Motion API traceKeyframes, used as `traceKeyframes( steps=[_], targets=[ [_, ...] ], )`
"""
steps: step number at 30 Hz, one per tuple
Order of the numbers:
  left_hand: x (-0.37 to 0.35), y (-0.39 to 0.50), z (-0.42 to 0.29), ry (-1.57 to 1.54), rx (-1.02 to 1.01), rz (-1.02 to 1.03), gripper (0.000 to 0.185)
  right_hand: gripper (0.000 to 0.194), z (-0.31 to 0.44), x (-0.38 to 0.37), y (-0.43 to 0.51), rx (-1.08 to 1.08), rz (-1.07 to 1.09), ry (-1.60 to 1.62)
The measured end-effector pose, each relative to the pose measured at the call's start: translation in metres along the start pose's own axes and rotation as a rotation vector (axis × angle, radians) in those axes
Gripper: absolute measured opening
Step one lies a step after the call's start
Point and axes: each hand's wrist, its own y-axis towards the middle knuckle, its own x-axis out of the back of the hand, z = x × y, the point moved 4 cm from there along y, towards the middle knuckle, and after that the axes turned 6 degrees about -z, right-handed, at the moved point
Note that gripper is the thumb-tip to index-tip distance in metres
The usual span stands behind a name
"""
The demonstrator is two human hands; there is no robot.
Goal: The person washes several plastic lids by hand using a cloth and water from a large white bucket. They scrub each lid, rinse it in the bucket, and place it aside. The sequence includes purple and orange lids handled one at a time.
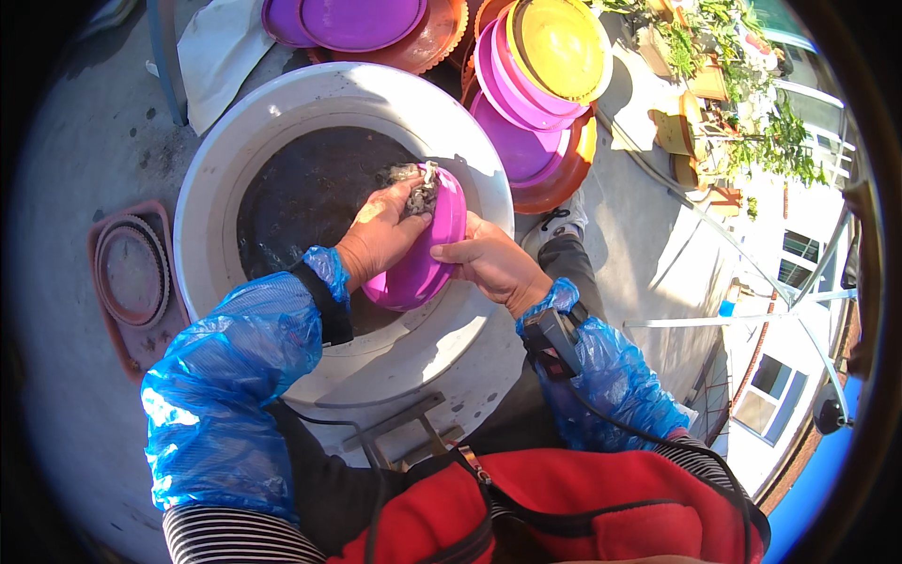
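Note:
Tilted on edge over a white plastic tub [204,211], a purple plastic plant saucer [440,233] is gripped by my right hand [497,261], thumb on the near face and fingers behind the rim. My left hand [384,225] presses a wet grey rag [423,194] against the saucer's upper part. Dark, murky water [310,183] fills the bottom of the tub. The saucer's far face is hidden from view. Blue plastic sleeve covers reach to both wrists.
Stacked saucers stand beyond the tub: purple ones [363,21] at top left, a yellow one [560,49] over pink-purple ones at top right. A reddish tray [130,345] with round saucers [130,271] lies left. A hose [634,151] and potted plants [676,127] are at right.

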Motion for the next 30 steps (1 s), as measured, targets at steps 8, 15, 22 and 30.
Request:
traceKeyframes(
  steps=[8, 15, 22, 30],
  targets=[
    [-0.005, 0.002, 0.025, -0.191, 0.279, 0.039, 0.058, 0.051, -0.015, 0.011, 0.008, -0.068, 0.054, 0.078],
    [-0.018, -0.008, -0.01, -0.198, 0.059, 0.103, 0.055, 0.054, -0.015, 0.022, 0.01, -0.015, 0.034, 0.048],
    [-0.008, 0.026, 0.01, -0.2, 0.333, 0.069, 0.052, 0.055, -0.015, 0.021, 0.011, -0.041, 0.007, 0.054],
    [-0.014, 0.005, -0.008, -0.076, -0.044, 0.111, 0.056, 0.056, -0.01, 0.019, 0.012, 0.038, -0.033, 0.088]
  ],
)
